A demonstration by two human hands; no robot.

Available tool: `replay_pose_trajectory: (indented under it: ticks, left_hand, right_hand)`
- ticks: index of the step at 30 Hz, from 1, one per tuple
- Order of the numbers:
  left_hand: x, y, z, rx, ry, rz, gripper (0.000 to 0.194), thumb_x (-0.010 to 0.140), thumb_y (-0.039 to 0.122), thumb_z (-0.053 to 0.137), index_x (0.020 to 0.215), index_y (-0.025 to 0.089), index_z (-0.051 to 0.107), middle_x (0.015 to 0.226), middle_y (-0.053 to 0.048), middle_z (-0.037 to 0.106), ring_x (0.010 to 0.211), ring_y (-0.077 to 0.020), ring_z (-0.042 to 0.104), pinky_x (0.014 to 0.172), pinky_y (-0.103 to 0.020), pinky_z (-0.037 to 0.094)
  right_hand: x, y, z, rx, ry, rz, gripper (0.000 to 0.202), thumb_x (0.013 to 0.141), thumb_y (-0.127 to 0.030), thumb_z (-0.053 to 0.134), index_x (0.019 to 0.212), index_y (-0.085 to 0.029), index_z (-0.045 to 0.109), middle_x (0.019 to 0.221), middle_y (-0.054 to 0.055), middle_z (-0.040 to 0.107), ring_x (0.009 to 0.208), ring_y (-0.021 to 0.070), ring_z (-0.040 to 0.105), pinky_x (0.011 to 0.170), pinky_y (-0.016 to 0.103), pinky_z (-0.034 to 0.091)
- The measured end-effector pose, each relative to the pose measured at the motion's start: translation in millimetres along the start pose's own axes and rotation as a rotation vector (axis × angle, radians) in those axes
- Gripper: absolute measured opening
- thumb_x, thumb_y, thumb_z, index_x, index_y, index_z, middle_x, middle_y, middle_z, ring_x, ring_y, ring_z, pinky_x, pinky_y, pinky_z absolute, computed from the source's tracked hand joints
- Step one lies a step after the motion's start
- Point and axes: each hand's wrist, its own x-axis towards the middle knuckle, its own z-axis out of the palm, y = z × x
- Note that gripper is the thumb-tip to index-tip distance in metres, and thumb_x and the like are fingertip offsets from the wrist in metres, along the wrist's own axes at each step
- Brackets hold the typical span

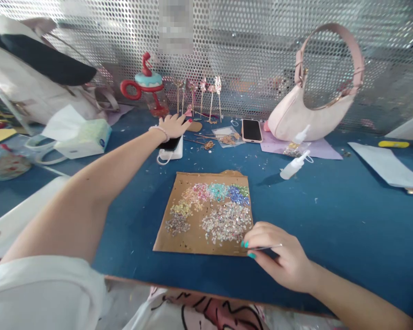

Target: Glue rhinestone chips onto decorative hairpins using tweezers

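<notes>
Glittery pieces (227, 222) lie in color piles on cardboard (199, 246), on table (313, 206). Right hand (285, 257) grip clamped on thin metal tool (270, 247), cardboard's near-right corner. Left hand (172, 126) fingers apart, near dark phone (170, 145).

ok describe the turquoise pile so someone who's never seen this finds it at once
On the blue table, find the brown cardboard by the right hand. Along its far side, the turquoise pile lies between the pink pile and the darker blue pile; its bright green-blue colour sets it apart from both.
</notes>
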Motion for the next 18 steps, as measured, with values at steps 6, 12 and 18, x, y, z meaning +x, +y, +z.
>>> replay_pose_trajectory:
  ticks: [6, 12, 18]
  left_hand:
    - [-13, 0, -8.4, -0.087, -0.117, -0.211, 0.089, 0.078, 0.064, 0.049, 0.146, 0.019, 0.014, 0.150, -0.021, 0.016, 0.127, -0.0463, 0.032, 0.098, -0.057, 0.032]
    - [-24, -1, -5.5, -0.131, -0.150, -0.219, 0.104, 0.068, 0.059, 0.056, 0.147, 0.020, 0.001, 0.148, -0.024, 0.015, 0.118, -0.0446, 0.046, 0.087, -0.046, 0.043]
    - [-17, -12, -7.4, -0.135, -0.098, -0.128, 0.099, 0.068, 0.051, 0.064, 0.145, 0.020, 0.010, 0.141, -0.021, 0.030, 0.114, -0.0355, 0.051, 0.086, -0.038, 0.046]
  right_hand:
    - [-1, -3, 0, -0.053, 0.023, -0.033, 0.019, 0.082, -0.006, 0.050, 0.094, -0.019, 0.055, 0.082, 0.005, 0.065, 0.074, 0.0132, 0.060, 0.069, 0.029, 0.049]
    - [0, -4, 1, -0.066, 0.021, -0.058, 0.019, 0.081, -0.005, 0.051, 0.095, -0.018, 0.055, 0.082, 0.006, 0.065, 0.075, 0.0135, 0.060, 0.070, 0.030, 0.050]
    - [0, -4, 0, -0.089, 0.029, -0.074, 0.018, 0.082, -0.006, 0.050, 0.095, -0.018, 0.055, 0.082, 0.005, 0.065, 0.074, 0.0131, 0.060, 0.069, 0.029, 0.049]
